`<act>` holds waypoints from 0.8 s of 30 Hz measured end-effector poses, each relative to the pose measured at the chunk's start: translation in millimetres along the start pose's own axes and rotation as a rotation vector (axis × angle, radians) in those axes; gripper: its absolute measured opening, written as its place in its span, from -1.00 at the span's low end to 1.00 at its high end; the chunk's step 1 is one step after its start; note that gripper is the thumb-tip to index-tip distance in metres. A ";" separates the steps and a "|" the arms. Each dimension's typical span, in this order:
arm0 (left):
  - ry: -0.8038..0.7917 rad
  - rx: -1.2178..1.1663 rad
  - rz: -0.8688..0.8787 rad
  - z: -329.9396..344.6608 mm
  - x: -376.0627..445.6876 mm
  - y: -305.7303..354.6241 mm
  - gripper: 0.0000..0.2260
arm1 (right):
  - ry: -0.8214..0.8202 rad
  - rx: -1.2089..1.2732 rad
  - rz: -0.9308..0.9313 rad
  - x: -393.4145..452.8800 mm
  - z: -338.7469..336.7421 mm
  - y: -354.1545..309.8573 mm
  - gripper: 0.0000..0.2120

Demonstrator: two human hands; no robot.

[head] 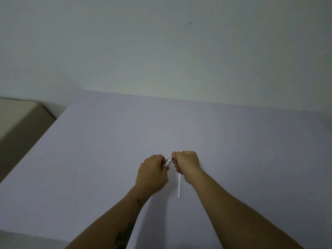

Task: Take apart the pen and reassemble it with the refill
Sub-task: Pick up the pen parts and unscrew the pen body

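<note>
Both hands meet above the middle of a pale lavender table (107,150), surface matte and smooth, no visible grain. Left hand (152,174): fingers curled closed around a short white pen barrel (168,162), cylindrical, with a dark band at its exposed end. Only that end shows; the rest sits inside the fist. Right hand (186,164): clenched into a fist, pinching a small dark piece at the barrel's end; the piece is too small and too hidden to identify. A thin dark tip pokes out above the right knuckles.

Refill (179,186): thin, straight, white rod, running from below the right fist toward the camera. Its upper end is hidden by the right hand; cannot tell whether it lies on the table or is held.

Both forearms bare. Left forearm (125,221) carries dark marks, blurred.

Surroundings: plain off-white wall (161,42) behind the table, one small dark speck on it. A beige padded object (16,115) at far left, beside the table edge, partly cut off.
</note>
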State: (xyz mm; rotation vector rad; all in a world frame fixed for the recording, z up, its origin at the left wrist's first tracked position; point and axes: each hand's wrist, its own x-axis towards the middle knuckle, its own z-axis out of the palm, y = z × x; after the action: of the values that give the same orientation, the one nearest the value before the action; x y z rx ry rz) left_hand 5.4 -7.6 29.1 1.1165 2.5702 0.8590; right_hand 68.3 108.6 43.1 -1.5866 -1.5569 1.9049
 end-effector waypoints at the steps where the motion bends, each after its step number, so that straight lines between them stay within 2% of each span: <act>1: 0.000 -0.005 0.021 -1.5 0.6 -0.6 -0.94 | 0.013 0.012 -0.001 -2.3 0.5 -0.7 -0.88; 7: -0.043 -0.088 0.042 -11.3 -2.4 -10.7 -0.90 | 0.047 0.042 -0.027 -19.4 7.4 -1.9 -0.83; 11: -0.064 -0.093 0.053 -18.7 -4.5 -24.8 -0.89 | -0.073 0.135 -0.008 -30.4 7.1 1.1 -0.79; 14: -0.068 -0.059 0.070 -25.1 -7.5 -33.6 -0.90 | -0.111 0.156 0.021 -36.8 5.2 5.2 -0.89; 17: -0.080 -0.047 0.097 -31.4 -17.0 -42.0 -0.93 | -0.082 -0.038 0.037 -44.3 7.8 11.1 -0.81; 20: -0.067 -0.057 0.132 -34.9 -15.3 -48.3 -0.94 | -0.021 -0.258 -0.057 -46.8 13.3 10.6 -0.81; 24: -0.043 -0.044 0.143 -37.6 -9.8 -48.3 -0.94 | -0.008 -0.345 -0.156 -46.2 16.5 7.0 -0.80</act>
State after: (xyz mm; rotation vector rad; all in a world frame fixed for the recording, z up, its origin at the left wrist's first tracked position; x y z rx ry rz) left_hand -32.0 -57.0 30.8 1.3040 2.4484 0.9084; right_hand 76.3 63.5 62.1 -1.5254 -2.0347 1.6302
